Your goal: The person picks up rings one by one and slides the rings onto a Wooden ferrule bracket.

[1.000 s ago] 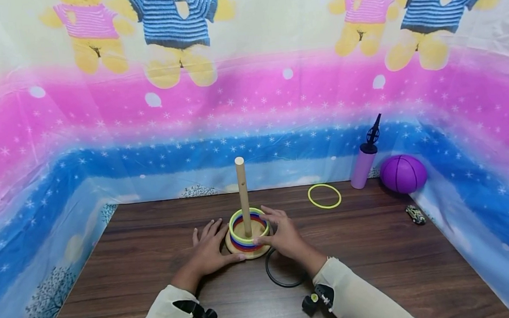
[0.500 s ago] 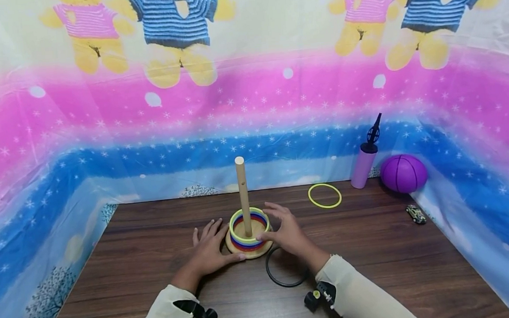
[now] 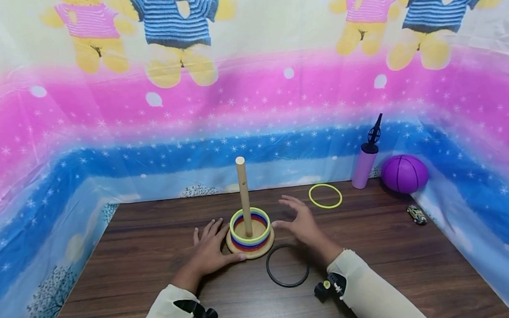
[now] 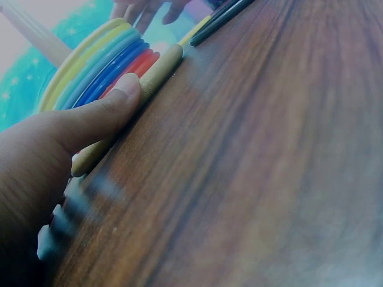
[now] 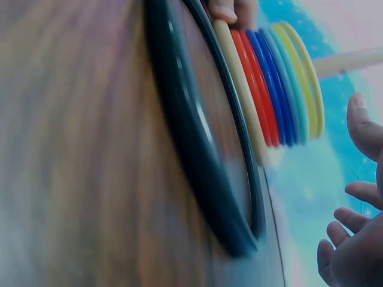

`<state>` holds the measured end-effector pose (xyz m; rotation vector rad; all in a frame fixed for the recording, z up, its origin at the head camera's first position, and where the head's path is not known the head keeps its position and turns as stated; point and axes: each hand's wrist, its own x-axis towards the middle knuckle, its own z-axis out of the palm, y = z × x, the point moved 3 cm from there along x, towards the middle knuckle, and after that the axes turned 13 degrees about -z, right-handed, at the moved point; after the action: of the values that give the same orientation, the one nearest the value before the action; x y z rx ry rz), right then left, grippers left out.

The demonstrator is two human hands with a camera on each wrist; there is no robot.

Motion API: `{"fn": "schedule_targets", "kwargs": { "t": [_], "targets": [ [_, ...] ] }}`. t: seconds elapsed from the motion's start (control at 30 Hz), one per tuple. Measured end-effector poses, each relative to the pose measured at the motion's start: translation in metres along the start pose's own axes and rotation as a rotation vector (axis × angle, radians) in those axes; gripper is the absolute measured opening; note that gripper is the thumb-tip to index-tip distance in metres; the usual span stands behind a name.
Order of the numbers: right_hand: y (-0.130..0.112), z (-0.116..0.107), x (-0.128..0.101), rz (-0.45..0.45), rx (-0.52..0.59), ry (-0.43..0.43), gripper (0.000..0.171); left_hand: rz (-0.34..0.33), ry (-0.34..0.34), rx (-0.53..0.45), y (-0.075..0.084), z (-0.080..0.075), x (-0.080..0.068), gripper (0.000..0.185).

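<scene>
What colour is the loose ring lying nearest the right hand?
Black ring, clearest in the head view.

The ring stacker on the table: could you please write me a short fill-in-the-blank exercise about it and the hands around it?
1. The left hand touches the stacker's wooden ____.
2. The top ring on the peg is ____ in colour.
3. The black ring lies flat on the ____.
4. The right hand holds ____.

Missing words: base; yellow; table; nothing
</scene>
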<state>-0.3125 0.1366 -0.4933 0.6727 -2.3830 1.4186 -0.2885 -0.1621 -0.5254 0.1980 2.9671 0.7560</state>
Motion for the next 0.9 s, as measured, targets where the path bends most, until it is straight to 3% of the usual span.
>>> {"fn": "schedule_targets", "kwargs": {
  "t": [0.17,0.4,0.67,0.9],
  "targets": [
    [0.012,-0.016,0.002,0.003,0.004,0.016,0.072,-0.001,-0.001,-0.004,0.0,0.0,0.0,0.109],
    [0.031,-0.034,0.004,0.094,-0.009,0.069,0.075,-0.01,-0.006,-0.004,0.0,0.001,0.001,0.11],
    [0.048,-0.048,0.005,0.134,-0.019,0.112,0.078,-0.007,-0.005,0.002,0.0,0.001,0.0,0.11],
    [0.061,-0.065,0.007,0.157,-0.112,0.118,0.08,-0.005,-0.002,0.007,0.0,0.0,-0.001,0.109]
  ]
}}
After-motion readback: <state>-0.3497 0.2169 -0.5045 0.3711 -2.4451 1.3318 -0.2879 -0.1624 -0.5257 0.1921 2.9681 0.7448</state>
